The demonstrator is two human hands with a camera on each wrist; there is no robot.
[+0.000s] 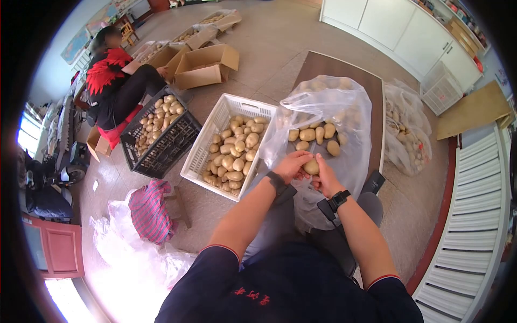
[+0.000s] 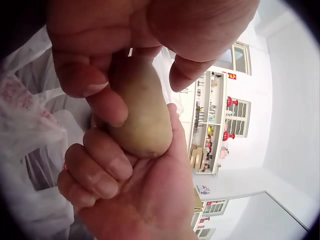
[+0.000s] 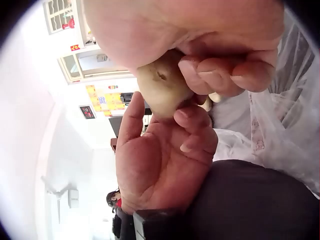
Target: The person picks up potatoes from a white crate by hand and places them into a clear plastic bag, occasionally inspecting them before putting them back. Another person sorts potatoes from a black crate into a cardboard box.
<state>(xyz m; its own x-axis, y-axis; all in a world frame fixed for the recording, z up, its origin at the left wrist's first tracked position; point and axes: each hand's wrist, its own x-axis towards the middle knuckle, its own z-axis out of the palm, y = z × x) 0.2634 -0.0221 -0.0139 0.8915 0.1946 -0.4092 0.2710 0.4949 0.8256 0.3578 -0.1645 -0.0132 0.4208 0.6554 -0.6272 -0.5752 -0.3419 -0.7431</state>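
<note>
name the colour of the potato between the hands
The potato is a pale yellowish brown, showing best in the left wrist view.

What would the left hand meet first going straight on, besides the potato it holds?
Most likely the right hand, at the other end of the same potato; the gap between them is unclear.

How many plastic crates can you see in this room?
3: a black crate and a white crate, side by side and both holding potatoes, plus a second white crate near the cabinets. More may be hidden behind or beneath things.
</note>
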